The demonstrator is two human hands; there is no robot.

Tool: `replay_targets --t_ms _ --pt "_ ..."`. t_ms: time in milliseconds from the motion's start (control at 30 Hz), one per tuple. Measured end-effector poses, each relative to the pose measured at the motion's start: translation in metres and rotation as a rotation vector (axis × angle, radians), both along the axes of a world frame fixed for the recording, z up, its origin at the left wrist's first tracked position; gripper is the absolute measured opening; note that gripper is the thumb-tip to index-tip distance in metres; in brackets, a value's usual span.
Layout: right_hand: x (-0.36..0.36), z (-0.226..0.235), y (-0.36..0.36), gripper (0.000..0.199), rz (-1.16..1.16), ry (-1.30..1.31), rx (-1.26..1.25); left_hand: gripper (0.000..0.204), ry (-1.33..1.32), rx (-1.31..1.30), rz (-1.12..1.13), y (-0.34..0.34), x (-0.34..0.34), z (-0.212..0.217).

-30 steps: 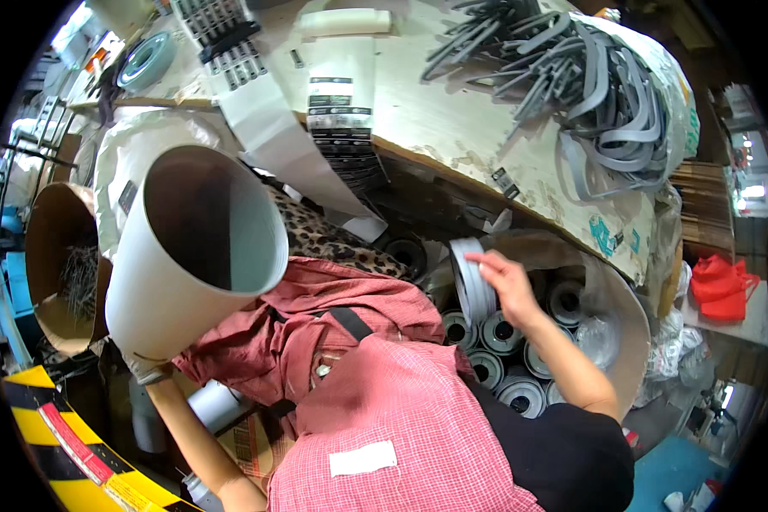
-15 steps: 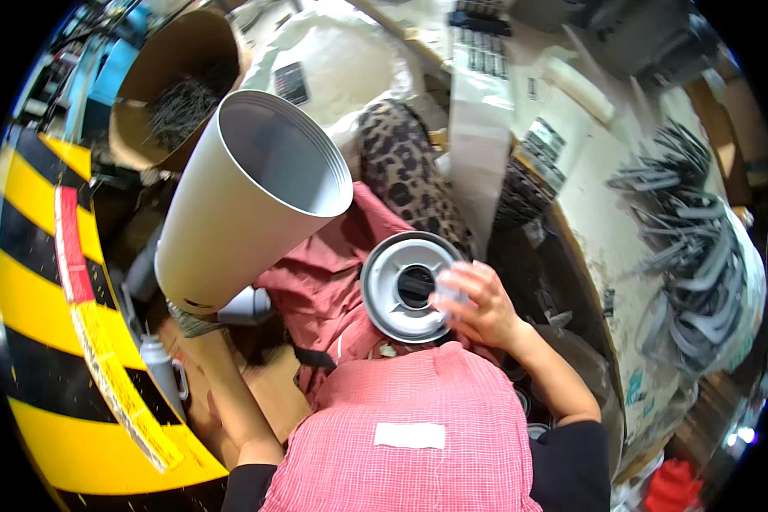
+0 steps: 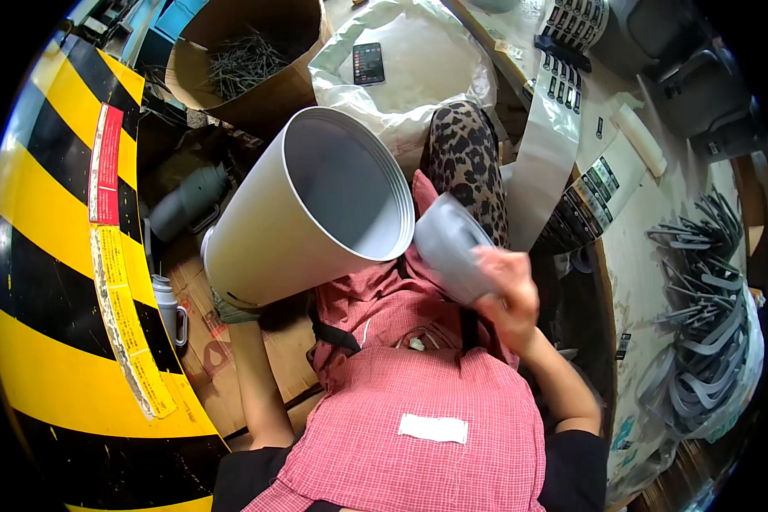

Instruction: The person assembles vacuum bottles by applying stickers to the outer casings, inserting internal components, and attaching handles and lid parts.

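A large pale grey tumbler body [image 3: 256, 226] leans over my lap, its wide open mouth tipped up and to the right, with ridges inside the rim. My left hand [image 3: 230, 309], in a greenish glove, holds it low on the left; the fingers are hidden behind it. My right hand [image 3: 514, 294] is closed on the edge of a round grey lid [image 3: 449, 247], blurred by motion. The lid stands tilted just right of the tumbler's mouth, and a gap between them is hard to judge.
A yellow-and-black striped panel [image 3: 51, 341] curves along the left. Beyond the tumbler are a cardboard box [image 3: 188, 72] of thin dark pieces and a white plastic bag [image 3: 435, 81] bearing a phone [image 3: 368, 64]. Grey handles [image 3: 700, 341] pile on the right-hand bench [image 3: 631, 282].
My right hand has raised the lid off my lap and turned it on edge beside the tumbler's mouth. The view has shifted, and the tumbler appears farther right.
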State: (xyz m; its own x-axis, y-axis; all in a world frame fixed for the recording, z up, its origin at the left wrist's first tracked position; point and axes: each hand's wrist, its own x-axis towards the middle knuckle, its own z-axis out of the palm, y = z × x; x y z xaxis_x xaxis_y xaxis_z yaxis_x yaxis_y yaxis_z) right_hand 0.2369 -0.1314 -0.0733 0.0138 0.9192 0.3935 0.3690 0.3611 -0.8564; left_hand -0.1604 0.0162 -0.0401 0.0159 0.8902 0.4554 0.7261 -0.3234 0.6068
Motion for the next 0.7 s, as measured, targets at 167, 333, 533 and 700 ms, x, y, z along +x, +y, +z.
replay_targets --t_ms 167,333,533,700 --pt "-0.014 0.048 0.025 0.048 -0.273 -0.03 0.392 0.036 0.006 0.003 0.009 -0.01 0.005 -0.006" --pt "-0.023 0.06 0.046 0.049 -0.147 -0.062 0.651 0.036 0.019 -0.003 -0.004 -0.007 0.019 -0.013" --pt "-0.03 0.052 0.029 0.05 -0.164 -0.003 0.448 0.036 0.03 0.02 -0.001 -0.004 0.021 -0.011" --pt "-0.04 0.053 0.028 0.051 -0.3 0.038 0.376 0.037 0.165 0.032 0.047 -0.005 0.015 -0.005"
